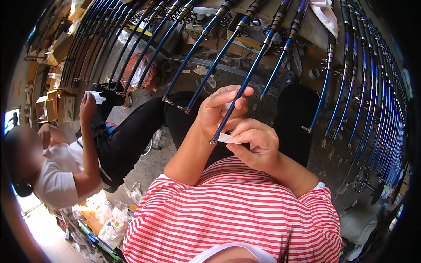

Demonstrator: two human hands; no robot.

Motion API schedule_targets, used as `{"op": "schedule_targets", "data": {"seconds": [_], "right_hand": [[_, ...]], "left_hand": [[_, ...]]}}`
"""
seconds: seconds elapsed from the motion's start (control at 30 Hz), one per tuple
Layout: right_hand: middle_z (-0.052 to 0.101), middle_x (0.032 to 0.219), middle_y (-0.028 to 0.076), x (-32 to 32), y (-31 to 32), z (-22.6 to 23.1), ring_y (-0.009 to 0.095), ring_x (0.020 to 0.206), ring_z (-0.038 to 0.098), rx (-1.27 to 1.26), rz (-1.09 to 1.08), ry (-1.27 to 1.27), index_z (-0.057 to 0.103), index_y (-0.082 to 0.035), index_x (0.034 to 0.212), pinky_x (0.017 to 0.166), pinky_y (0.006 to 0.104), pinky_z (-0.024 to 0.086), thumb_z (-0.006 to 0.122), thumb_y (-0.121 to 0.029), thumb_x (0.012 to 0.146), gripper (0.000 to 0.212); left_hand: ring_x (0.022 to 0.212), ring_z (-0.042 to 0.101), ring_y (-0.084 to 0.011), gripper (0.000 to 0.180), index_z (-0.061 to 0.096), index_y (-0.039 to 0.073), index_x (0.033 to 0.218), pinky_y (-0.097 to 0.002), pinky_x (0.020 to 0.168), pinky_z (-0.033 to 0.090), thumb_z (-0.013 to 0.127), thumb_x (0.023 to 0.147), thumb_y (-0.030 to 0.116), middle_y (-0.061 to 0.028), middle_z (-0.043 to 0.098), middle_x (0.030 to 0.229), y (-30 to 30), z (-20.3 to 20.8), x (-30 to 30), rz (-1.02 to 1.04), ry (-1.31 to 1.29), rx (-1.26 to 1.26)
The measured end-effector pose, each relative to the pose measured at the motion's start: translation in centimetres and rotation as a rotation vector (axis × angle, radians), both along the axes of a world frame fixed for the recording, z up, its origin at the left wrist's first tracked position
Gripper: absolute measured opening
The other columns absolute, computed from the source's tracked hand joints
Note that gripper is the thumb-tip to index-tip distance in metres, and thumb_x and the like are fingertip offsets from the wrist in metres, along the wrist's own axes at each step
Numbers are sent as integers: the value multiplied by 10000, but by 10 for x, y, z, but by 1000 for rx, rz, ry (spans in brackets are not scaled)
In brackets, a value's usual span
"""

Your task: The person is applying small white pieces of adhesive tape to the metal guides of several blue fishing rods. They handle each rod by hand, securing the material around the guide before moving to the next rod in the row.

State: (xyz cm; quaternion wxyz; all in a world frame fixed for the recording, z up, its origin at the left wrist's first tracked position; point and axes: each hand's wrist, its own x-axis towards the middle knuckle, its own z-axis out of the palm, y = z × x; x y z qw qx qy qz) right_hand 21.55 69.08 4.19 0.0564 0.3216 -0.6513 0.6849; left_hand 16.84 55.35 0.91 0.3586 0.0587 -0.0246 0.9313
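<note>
Your left hand (219, 107) is pinching a dark blue fishing rod (245, 81) near its butt end, thumb on one side and fingers curled over the other. That grip looks meant to pin the lower end steady in front of your chest while the rest of the rod runs up and away to lean on the rack edge.

Your right hand (258, 144) is pinching a small white slip (227, 138), sticker or tape, can't tell which. It sits touching the rod just above the metal end cap (213, 141). My read: holding the rod this close and this low keeps the butt end where both hands can reach it together.

The other rods (368, 87) fan out on both sides with butts toward you and tips away. Likely so each can be drawn one at a time without tangling the guides.

At your left, a seated person (66, 171) in a white shirt holds up a white piece (95, 96) against another rod, arm raised. Their hands stay well apart from yours.

Cardboard boxes (57, 107) are stacked at far left, and a red mesh basket (140, 72) stands behind the left rods. Plastic bags (112, 223) lie on the floor near your left side.
</note>
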Motion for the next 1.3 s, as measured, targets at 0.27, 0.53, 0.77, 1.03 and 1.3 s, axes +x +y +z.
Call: {"op": "schedule_targets", "data": {"seconds": [0.27, 0.53, 0.77, 1.03, 1.3], "right_hand": [[600, 754, 107, 3, 0, 2, 232, 788, 641, -16, 22, -2, 601, -10, 785, 581, 261, 491, 689, 38, 716, 121], [605, 747, 102, 4, -1, 4, 190, 703, 628, -24, -3, -1, 599, -13, 779, 565, 252, 484, 693, 39, 710, 128], [608, 745, 102, 4, -2, 4, 167, 647, 609, -36, 0, -11, 615, -12, 778, 548, 242, 476, 699, 36, 705, 120], [609, 747, 104, 5, -1, 4, 165, 642, 609, -27, 20, -29, 617, -7, 782, 545, 235, 474, 696, 20, 720, 104], [616, 776, 113, 5, 2, 6, 211, 706, 635, 10, 30, -31, 599, -4, 786, 566, 266, 504, 696, 27, 718, 122]], "left_hand": [[494, 394, -36, 307, 506, -84, 1128, -174, 352, 309, 486, 885, 103, -103, 606, 798, 1, -2, 1, -9, 5, -2], [515, 406, -39, 299, 511, -81, 1112, -170, 377, 327, 498, 875, 102, -102, 600, 799, 2, -3, 2, -6, 25, 8], [521, 406, -38, 277, 533, -61, 1090, -162, 392, 337, 516, 869, 104, -89, 580, 775, 0, -3, 2, -4, 25, -32], [522, 401, -30, 258, 549, -51, 1071, -148, 398, 335, 539, 859, 96, -91, 572, 768, 1, -3, 3, 1, 40, -40], [508, 393, -26, 261, 548, -55, 1071, -144, 371, 328, 539, 861, 100, -95, 583, 772, 1, -5, 4, 12, 28, -46]]}}
